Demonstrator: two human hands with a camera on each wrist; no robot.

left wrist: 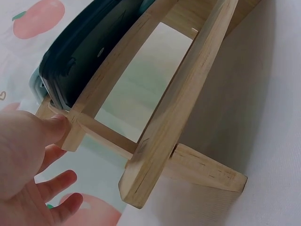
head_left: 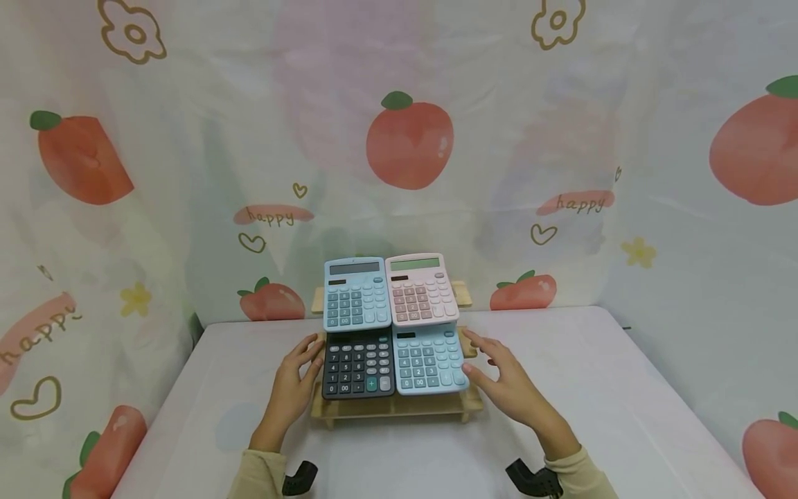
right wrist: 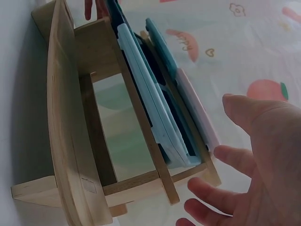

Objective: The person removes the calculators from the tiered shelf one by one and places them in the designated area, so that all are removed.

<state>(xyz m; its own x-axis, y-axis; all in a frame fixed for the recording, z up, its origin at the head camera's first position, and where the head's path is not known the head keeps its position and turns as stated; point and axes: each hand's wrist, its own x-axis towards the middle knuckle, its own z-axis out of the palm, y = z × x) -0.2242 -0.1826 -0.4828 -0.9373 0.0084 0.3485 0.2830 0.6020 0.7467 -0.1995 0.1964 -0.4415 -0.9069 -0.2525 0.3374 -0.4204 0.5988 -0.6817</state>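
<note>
While a black calculator leaned at near left on a wooden rack and a blue calculator beside it at near right, a person's left hand, its fingers apart, was at the rack's left end; whether its thumb touched the wood could not be told. The right hand, fingers spread wide, was just beside the rack's right side. On the far tier, a second blue calculator stood left of a pink calculator.
</note>
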